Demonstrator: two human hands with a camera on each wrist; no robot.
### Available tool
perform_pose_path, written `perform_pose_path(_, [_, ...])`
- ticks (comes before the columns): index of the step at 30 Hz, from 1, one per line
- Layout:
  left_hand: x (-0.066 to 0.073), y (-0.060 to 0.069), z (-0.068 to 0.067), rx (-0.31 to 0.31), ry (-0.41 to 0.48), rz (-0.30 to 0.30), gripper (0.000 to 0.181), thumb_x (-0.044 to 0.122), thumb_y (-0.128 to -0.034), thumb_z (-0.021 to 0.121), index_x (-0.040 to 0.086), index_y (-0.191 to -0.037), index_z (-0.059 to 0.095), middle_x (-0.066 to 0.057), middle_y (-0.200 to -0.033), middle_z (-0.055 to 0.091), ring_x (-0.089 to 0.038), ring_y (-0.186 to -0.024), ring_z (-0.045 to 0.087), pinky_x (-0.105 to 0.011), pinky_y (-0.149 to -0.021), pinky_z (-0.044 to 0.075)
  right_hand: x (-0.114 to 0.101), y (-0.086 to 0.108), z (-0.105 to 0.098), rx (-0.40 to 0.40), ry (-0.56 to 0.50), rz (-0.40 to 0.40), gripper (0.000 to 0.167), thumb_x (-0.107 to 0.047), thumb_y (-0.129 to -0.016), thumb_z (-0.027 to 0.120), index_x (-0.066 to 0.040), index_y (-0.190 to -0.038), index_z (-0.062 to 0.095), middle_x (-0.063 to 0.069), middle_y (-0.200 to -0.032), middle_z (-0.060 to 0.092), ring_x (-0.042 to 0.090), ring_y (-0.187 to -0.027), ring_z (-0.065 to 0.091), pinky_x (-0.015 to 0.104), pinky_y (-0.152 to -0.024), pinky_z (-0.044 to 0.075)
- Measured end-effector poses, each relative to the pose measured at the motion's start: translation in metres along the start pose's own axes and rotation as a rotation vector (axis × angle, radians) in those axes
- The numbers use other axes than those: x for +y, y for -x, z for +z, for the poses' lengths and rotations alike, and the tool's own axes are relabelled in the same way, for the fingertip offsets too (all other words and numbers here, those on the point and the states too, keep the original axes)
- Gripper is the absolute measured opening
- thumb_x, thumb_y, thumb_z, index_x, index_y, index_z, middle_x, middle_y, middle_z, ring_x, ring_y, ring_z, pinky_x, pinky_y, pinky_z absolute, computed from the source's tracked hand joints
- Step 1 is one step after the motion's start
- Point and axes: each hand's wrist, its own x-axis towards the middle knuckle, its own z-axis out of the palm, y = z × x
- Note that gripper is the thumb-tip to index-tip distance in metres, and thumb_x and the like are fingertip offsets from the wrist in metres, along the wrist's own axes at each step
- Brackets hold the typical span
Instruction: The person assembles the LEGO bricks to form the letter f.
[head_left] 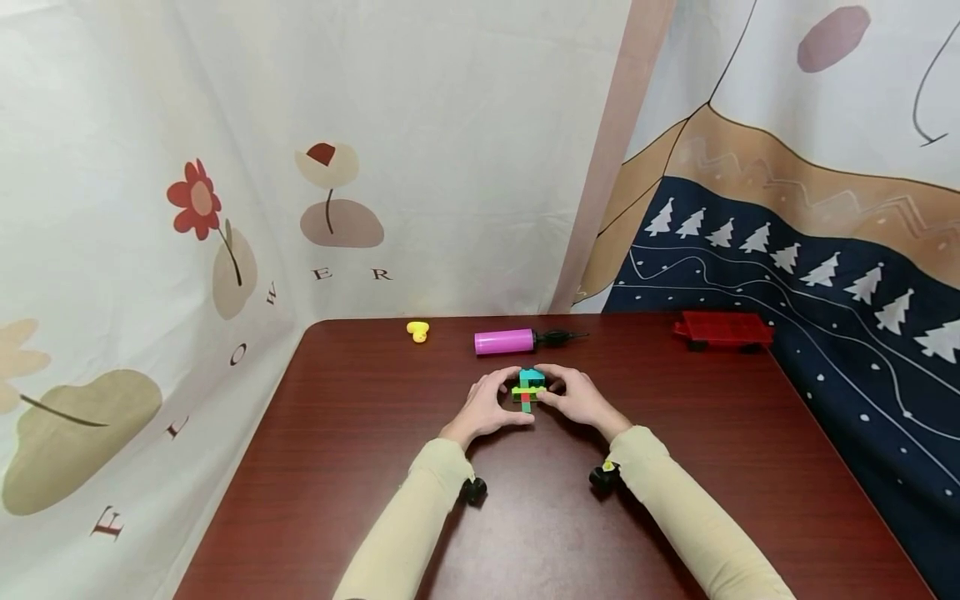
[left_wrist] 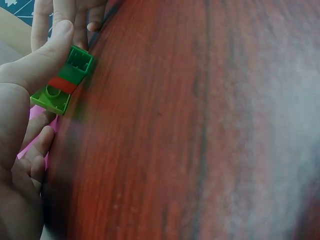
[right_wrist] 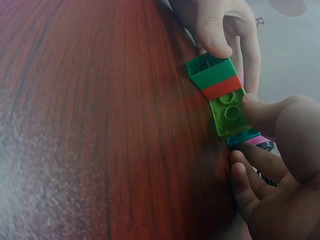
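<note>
A small build of toy building blocks [head_left: 528, 390] stands between both hands over the table. It has teal, lime, red and green pieces; hollow undersides show in the right wrist view. My right hand [head_left: 587, 402] pinches the lime plate [right_wrist: 231, 114], its thumb on the edge and fingers beside the teal block [right_wrist: 243, 137]. From the other side my left hand [head_left: 483, 410] holds the build, its thumb at the green block [right_wrist: 214, 74], fingers reaching toward the teal end. A red block [right_wrist: 221, 87] sits between green and lime. Fingers partly hide the build.
Beyond the hands lies a purple hand pump [head_left: 504, 342] with a black nozzle. A small yellow piece [head_left: 417, 332] is at the back left, and a red wheeled toy wagon [head_left: 726, 330] at the back right. Printed curtains [head_left: 465, 150] hang behind the brown table [head_left: 337, 500].
</note>
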Motion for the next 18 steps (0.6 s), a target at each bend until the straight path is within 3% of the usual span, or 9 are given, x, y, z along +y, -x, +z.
perform_pose_path(11, [-0.001, -0.001, -0.001, -0.017, -0.008, 0.008, 0.102, 0.047, -0.0768, 0.093, 0.016, -0.159, 0.043, -0.002, -0.151, 0.056, -0.022, -0.121, 0.056, -0.05, -0.112, 0.037, 0.001, -0.001, -0.004, -0.013, 0.003, -0.001, 0.055, -0.018, -0.098, 0.077, -0.008, -0.148, 0.059, 0.012, -0.142, 0.065, 0.022, -0.102, 0.07, 0.042, -0.092, 0.057])
perform_pose_path(15, [-0.001, -0.001, -0.007, -0.031, 0.056, 0.023, 0.102, 0.043, -0.0794, 0.093, 0.012, -0.161, 0.039, -0.005, -0.152, 0.055, -0.024, -0.122, 0.058, -0.048, -0.11, 0.044, 0.002, 0.003, -0.011, 0.005, 0.021, -0.013, 0.057, -0.02, -0.098, 0.076, -0.008, -0.151, 0.056, 0.014, -0.142, 0.065, 0.025, -0.104, 0.071, 0.044, -0.091, 0.057])
perform_pose_path(18, [-0.005, 0.0, -0.015, -0.01, 0.12, 0.035, 0.099, 0.041, -0.0833, 0.09, 0.01, -0.162, 0.038, -0.008, -0.153, 0.054, -0.027, -0.122, 0.061, -0.047, -0.106, 0.05, 0.005, 0.007, -0.02, 0.06, 0.093, -0.036, 0.064, -0.026, -0.099, 0.076, -0.007, -0.155, 0.05, 0.018, -0.145, 0.062, 0.033, -0.116, 0.067, 0.052, -0.099, 0.054])
